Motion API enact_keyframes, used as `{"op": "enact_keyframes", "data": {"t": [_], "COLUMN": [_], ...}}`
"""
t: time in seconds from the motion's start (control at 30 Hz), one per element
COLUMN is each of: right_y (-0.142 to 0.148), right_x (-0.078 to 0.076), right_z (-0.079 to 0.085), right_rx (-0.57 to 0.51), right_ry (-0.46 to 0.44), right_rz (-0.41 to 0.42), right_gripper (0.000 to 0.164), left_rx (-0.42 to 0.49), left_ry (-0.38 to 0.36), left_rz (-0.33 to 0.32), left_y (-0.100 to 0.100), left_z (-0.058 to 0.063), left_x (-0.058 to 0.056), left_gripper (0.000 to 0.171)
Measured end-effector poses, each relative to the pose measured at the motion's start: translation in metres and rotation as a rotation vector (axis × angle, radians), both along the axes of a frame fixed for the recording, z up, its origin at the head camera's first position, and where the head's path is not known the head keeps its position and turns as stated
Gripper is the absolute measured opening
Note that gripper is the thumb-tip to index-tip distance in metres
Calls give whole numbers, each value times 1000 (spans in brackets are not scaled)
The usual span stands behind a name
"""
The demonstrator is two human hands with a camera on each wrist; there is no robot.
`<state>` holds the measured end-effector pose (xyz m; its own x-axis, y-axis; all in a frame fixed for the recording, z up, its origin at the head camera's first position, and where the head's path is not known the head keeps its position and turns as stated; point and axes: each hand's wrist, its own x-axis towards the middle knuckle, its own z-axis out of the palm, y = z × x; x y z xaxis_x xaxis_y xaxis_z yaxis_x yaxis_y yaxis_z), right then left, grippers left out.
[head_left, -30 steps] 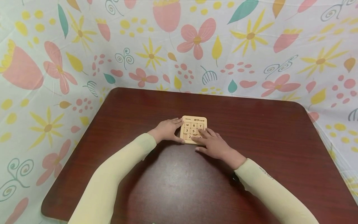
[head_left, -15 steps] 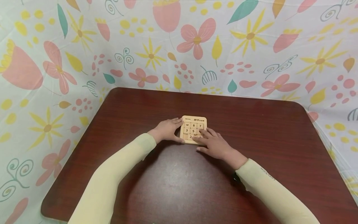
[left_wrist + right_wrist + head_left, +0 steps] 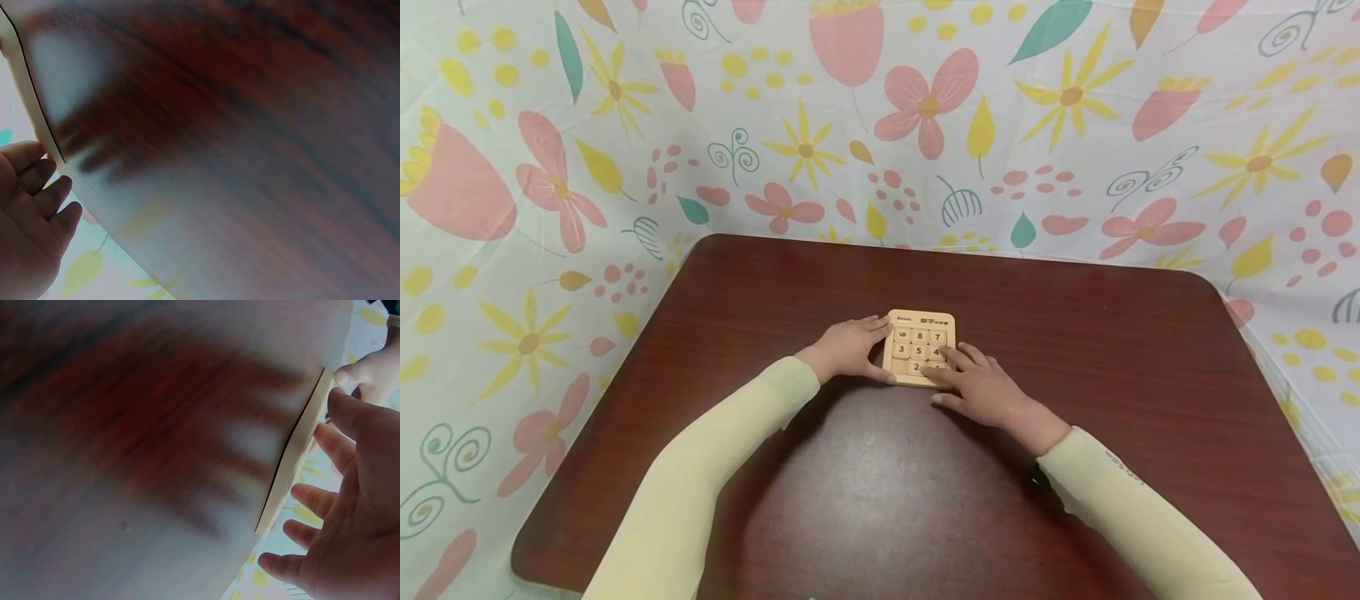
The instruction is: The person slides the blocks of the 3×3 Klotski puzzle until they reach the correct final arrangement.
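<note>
1. Pale sleeves (image 3: 700,467) reach in from my near edge over the dark red table (image 3: 865,500).
2. I see the right hand (image 3: 988,390) with its grip spread, fingers over the lower-right tiles (image 3: 918,351), partly blocking my view of them.
3. The left hand (image 3: 847,347), grip also spread, touches the left edge of the number board (image 3: 917,320), flat on the table between both hands.
4. Flowered cloth (image 3: 820,92) hangs beyond.
</note>
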<state>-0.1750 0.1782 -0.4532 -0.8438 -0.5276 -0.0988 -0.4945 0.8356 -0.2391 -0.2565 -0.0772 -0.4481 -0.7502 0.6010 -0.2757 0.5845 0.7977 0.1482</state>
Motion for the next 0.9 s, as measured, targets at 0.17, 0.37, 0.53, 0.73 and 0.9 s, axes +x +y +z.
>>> {"op": "enact_keyframes", "data": {"t": [0.17,0.37,0.53,0.73,0.9], "right_y": [1,2,3,4,4], "right_x": [0,0,0,-1,-1], "right_z": [0,0,0,0,-1], "right_rx": [-8,-13,-12,-10,-7], "right_ry": [-6,-13,-13,-16,-16], "right_rz": [1,-6,-8,-11,-9], "right_gripper": [47,47,47,46,47], "left_rx": [-6,-2,-4,2,3], "left_ry": [7,17,16,14,8], "left_rz": [-7,-14,-15,-10,-10], "left_y": [0,0,0,0,0], "left_z": [-1,-2,-2,-2,-2], "left_x": [-1,-2,-2,-2,-2], "left_gripper": [106,106,106,106,106]}}
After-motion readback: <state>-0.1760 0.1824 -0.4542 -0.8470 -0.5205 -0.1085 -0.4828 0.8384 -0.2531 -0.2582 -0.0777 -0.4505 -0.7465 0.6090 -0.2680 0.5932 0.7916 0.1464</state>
